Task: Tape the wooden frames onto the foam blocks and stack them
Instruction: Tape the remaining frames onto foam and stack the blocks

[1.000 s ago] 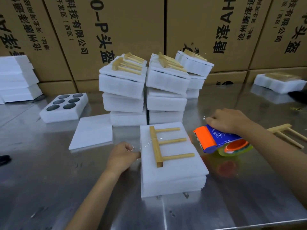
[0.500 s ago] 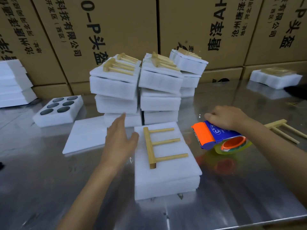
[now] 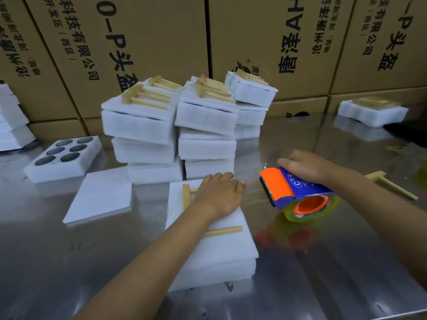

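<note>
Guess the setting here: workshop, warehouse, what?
Likely a factory packing station: printed shipping cartons walled behind a steel table, stacks of foam blocks with wooden frames taped on, and a tape dispenser under the right hand.

table (image 3: pixel 346 262): glossy brushed metal, reflecting | foam blocks (image 3: pixel 138 125): white matt foam, soft grainy sides | wooden frame (image 3: pixel 186 196): pale smooth wood | tape dispenser (image 3: pixel 298 188): shiny orange-blue plastic | boxes (image 3: pixel 161 31): matt brown cardboard

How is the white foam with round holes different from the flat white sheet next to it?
The foam block with holes is thick and has six dark round pockets. The flat sheet is thin and plain, without holes. Both are white foam, rest on the metal table, and are touched by no hand.
</note>
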A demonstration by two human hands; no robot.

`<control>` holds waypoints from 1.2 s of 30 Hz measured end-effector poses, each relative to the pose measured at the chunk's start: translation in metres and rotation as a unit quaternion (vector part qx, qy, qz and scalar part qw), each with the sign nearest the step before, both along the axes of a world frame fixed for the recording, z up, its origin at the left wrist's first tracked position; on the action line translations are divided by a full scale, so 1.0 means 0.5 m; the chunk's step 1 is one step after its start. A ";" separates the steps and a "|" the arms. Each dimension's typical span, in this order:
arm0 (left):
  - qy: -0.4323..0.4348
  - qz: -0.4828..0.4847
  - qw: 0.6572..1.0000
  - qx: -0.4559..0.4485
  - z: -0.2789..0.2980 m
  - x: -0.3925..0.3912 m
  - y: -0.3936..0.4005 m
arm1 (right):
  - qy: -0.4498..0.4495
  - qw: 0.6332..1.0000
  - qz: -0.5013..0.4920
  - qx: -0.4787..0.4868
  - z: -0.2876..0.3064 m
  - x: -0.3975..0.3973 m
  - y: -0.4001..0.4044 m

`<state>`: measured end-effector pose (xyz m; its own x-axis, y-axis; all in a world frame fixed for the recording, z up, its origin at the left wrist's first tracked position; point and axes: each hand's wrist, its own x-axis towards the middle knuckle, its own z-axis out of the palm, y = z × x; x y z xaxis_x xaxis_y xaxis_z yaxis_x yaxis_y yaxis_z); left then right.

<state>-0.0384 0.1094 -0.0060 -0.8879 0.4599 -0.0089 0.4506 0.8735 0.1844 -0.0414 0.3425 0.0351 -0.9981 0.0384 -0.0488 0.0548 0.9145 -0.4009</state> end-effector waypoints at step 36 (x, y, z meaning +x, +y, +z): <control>-0.153 -0.020 0.938 0.310 0.023 0.013 0.092 | 0.111 0.955 -0.067 0.268 -0.024 0.055 0.020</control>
